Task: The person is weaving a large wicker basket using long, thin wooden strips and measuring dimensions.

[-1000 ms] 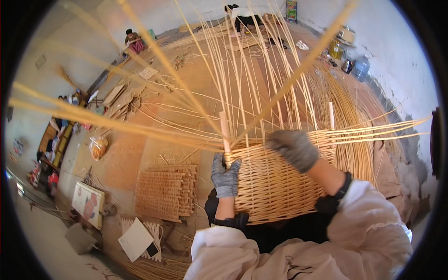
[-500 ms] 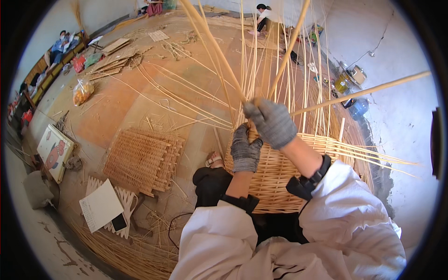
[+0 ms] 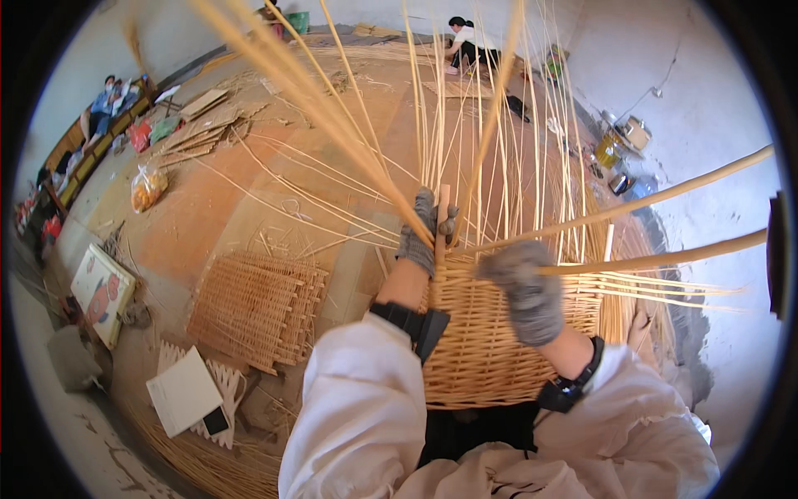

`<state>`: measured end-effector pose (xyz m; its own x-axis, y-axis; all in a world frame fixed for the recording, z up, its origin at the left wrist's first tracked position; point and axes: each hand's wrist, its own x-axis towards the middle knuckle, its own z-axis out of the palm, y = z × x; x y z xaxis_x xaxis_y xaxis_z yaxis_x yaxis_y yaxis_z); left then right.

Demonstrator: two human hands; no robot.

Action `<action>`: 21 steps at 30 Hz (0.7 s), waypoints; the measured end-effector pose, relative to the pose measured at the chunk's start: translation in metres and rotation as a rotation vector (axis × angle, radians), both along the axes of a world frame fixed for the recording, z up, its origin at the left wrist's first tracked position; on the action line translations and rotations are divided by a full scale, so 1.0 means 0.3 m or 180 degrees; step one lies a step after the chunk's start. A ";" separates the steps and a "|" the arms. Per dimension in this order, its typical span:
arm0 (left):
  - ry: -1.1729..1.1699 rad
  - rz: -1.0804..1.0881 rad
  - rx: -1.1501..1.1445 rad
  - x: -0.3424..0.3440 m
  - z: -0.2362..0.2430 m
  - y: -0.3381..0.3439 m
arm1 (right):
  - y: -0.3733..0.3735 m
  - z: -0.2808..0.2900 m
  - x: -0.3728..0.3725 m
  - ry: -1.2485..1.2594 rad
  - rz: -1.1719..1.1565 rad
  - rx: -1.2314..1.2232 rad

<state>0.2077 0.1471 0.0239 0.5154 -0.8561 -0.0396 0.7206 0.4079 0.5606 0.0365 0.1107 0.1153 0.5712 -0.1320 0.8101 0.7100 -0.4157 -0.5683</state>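
A woven wicker panel (image 3: 490, 349) lies before me, with long pale stakes (image 3: 503, 179) fanning up from its far edge. At the panel's far left corner my left hand (image 3: 416, 237), in a grey glove, is closed around the rods beside a short upright stick (image 3: 442, 208). My right hand (image 3: 528, 295), gloved alike and blurred by motion, is a fist above the panel. A thick wicker rod (image 3: 665, 259) runs out of it to the right. Another thick rod (image 3: 665, 194) bends rightward just above. The right fingertips are not clear.
Stacked woven panels (image 3: 258, 308) lie on the floor at left, near a white notebook (image 3: 184, 391) and a dark phone (image 3: 216, 420). Loose rods (image 3: 299, 195) spread over the floor. One person (image 3: 472, 46) crouches at the back; another (image 3: 104, 104) sits far left. A wall (image 3: 706, 108) bounds the right.
My right hand has come away from the left one, moving right and nearer to me. My left hand has shifted slightly left and farther away. A second thick rod now bends to the right.
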 end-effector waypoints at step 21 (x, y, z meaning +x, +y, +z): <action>-0.2578 0.0335 0.2798 -0.161 0.126 0.050 | -0.433 0.011 -0.149 0.2427 -0.0451 0.3033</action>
<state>0.1593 0.1622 0.0617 0.7262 -0.6508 -0.2215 0.0161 -0.3059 0.9519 -0.0082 -0.0192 0.1186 0.7889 -0.5879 -0.1790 0.0454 0.3462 -0.9371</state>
